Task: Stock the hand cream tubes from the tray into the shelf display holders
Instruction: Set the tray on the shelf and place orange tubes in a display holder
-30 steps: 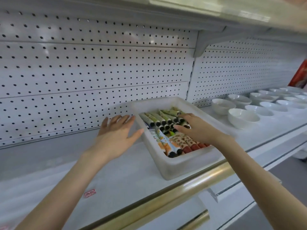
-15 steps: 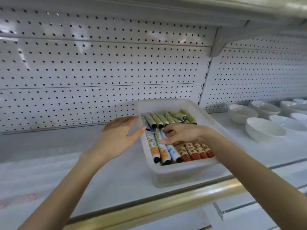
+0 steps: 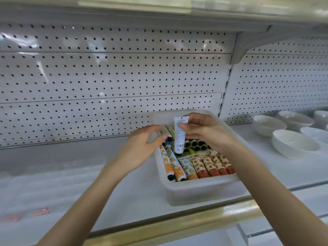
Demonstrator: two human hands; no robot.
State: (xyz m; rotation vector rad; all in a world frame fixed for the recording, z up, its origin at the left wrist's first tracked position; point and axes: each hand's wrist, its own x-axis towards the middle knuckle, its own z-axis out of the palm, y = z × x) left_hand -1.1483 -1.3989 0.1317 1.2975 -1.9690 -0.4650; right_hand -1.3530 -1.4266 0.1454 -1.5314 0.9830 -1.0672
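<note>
My right hand [image 3: 207, 134] pinches one tube [image 3: 179, 139] upright over the far end of the tray [image 3: 200, 190] while my left hand [image 3: 140, 150], loosely curled and seemingly empty, hovers just left of it; so light a pinch could drop it back.

The white tube [image 3: 180, 135] carries black print; tray tubes [image 3: 204, 164] show orange-fruit and red-leaf patterns
</note>
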